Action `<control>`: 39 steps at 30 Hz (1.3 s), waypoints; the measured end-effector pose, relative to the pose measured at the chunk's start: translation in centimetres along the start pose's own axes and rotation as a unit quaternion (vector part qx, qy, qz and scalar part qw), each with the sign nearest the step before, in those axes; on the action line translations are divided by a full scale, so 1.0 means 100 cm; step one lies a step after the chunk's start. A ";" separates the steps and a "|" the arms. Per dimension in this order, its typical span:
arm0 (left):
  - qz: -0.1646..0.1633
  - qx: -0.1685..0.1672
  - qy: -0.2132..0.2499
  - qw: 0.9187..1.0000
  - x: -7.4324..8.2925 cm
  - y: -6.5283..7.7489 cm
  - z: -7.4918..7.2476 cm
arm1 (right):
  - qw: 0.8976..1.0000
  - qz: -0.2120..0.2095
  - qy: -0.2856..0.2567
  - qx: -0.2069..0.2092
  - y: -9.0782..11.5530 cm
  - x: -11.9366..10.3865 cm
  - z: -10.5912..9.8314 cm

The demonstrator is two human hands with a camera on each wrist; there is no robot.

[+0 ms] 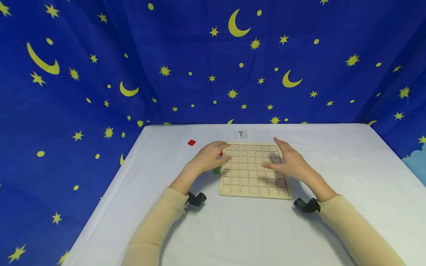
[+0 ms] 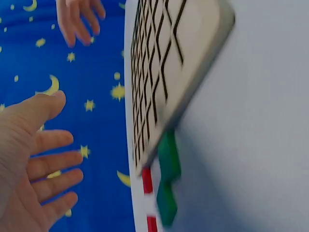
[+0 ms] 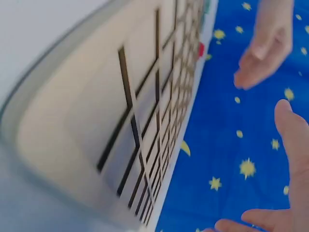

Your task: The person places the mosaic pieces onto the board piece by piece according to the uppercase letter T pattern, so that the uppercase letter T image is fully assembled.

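Note:
A pale wooden grid board (image 1: 254,170) lies flat on the white table (image 1: 253,232). My left hand (image 1: 213,155) hovers at the board's left edge with fingers straight, holding nothing. My right hand (image 1: 287,160) floats over the board's right side, fingers spread and relaxed. A green piece (image 1: 217,170) and a red piece (image 1: 220,153) lie beside the board's left edge, partly hidden under the left hand. In the left wrist view the board (image 2: 164,72) and green piece (image 2: 168,183) show beside my open left hand (image 2: 34,159). The right wrist view shows the board (image 3: 120,121) and my right hand (image 3: 285,169).
A loose red square (image 1: 191,142) lies on the table at the far left of the board. A small printed card (image 1: 241,134) sits behind the board. A blue cloth with yellow moons and stars (image 1: 213,59) hangs behind and along both sides.

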State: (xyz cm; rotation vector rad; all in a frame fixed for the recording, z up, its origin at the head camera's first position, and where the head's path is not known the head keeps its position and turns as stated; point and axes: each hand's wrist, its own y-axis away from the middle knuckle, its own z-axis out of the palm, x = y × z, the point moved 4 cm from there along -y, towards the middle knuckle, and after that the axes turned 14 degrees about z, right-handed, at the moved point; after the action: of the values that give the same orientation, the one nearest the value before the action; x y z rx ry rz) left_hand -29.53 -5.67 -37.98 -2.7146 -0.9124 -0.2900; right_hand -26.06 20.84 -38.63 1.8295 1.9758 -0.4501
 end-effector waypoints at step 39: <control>-0.071 0.110 0.158 0.979 -0.101 0.039 0.012 | 0.975 -0.050 -0.210 -0.059 -0.004 0.076 0.021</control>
State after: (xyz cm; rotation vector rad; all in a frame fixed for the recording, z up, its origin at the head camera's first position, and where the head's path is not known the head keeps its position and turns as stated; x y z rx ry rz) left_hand -34.95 -13.94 -42.54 -2.3206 -0.9787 -0.5912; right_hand -26.72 26.32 -44.28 1.4268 1.7635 -0.6736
